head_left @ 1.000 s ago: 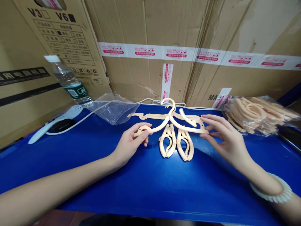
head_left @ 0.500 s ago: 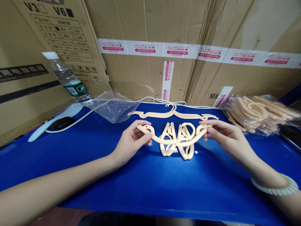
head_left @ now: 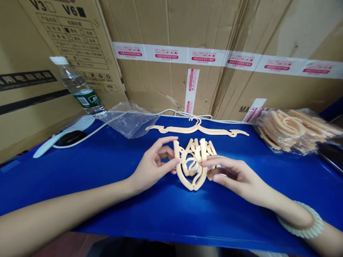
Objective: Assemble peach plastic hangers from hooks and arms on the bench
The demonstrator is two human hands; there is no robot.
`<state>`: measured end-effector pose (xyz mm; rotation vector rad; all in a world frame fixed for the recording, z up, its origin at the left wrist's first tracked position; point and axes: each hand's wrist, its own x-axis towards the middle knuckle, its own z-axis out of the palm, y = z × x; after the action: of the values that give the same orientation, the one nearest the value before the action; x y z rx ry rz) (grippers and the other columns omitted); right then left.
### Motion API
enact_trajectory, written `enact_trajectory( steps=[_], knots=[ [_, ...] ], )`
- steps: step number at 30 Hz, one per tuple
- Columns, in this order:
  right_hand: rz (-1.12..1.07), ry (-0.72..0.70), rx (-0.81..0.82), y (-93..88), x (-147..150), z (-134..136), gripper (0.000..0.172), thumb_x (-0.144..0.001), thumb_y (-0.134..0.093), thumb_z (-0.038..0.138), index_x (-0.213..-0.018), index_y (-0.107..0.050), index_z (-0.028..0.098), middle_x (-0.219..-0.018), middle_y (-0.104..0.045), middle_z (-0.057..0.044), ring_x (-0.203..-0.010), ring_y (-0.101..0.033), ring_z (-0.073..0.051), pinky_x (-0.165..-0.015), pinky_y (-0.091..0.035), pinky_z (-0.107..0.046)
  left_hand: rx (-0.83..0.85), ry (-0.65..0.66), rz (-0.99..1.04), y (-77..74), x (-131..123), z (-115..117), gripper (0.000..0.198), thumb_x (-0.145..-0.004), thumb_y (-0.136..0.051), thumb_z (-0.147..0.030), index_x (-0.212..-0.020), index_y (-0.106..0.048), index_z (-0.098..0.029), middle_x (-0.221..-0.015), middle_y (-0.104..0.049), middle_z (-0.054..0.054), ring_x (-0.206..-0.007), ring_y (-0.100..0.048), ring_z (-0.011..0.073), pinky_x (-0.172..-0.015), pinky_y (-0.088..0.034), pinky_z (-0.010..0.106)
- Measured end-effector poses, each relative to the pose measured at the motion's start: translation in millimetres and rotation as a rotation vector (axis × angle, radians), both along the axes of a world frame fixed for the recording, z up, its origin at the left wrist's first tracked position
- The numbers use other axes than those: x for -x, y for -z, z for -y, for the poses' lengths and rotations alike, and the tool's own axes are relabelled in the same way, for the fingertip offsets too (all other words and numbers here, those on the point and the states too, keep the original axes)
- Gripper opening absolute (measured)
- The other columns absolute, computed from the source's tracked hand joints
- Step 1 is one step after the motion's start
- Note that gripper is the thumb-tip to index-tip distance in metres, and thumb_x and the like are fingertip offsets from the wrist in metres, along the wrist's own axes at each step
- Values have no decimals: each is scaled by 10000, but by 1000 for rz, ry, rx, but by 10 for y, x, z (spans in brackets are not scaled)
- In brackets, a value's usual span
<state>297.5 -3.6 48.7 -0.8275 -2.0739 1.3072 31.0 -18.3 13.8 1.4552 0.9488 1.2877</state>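
Note:
A peach plastic folding hanger is bent into a narrow U shape, its joint at the bottom. My left hand pinches its left arm between thumb and fingers. On its right arm rest the fingertips of my right hand, thumb a little lower, and the fingers look closed round that arm. Behind it lie more folded hangers of the same kind, partly hidden by the held one and my right fingers. Farther back an unfolded hanger lies spread out, hook toward the boxes.
On the right a clear bag of hangers lies near a dark flat object. On the left are a water bottle, a pale hairbrush, a black mouse-like object, a white cable and a plastic bag. Cardboard boxes wall the back.
The held hanger has gone from spread wide to folded in a U. My right hand has moved left and slightly down, close to my left hand, which has barely moved.

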Motion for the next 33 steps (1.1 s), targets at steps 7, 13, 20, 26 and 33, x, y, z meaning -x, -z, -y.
enact_trajectory(
  steps=[7, 13, 20, 26, 33],
  knots=[
    [34, 20, -3, 30, -34, 16, 348, -956, -681, 354, -1299, -700, 304, -1405, -632, -78, -1300, -591, -293, -998, -580, -407, -45, -22, 4, 35, 12, 25, 183, -848, -753, -200, -852, -573, -172, -826, -705, -6, -661, -685, 92, -621, -604, 188],
    [-1, 56, 36, 40, -42, 44, 390, -951, -693, 333, -1340, -673, 313, -1522, -522, -84, -1290, -600, -303, -979, -599, -390, -170, 76, -95, 46, 43, 86, 94, -894, -708, -182, -982, -740, -185, -1183, -715, 84, -1129, -691, 215, -891, -619, 278],
    [-13, 19, -32, 23, -22, 69, 387, -987, -637, 264, -1363, -646, 355, -1505, -542, -49, -1369, -532, -269, -996, -591, -343, -133, 225, -53, 80, 33, 119, 329, -906, -697, -139, -1215, -707, -253, -1427, -606, 69, -1218, -659, 215, -960, -609, 287],
    [-32, 15, -21, 26, -31, 95, 431, -988, -630, 258, -1404, -603, 369, -1580, -440, -46, -1351, -548, -279, -988, -601, -383, -42, 280, 65, 74, 11, 93, 385, -912, -697, -133, -1273, -660, -261, -1382, -634, 61, -1130, -691, 173, -956, -602, 277],
    [48, -14, -137, 0, -38, 95, 411, -984, -625, 243, -1382, -628, 344, -1421, -621, -57, -1094, -701, -215, -919, -613, -348, -9, 339, 4, 44, 23, 117, 344, -943, -652, -151, -1277, -595, -208, -1177, -718, 64, -1061, -703, 154, -965, -575, 278]
  ],
)
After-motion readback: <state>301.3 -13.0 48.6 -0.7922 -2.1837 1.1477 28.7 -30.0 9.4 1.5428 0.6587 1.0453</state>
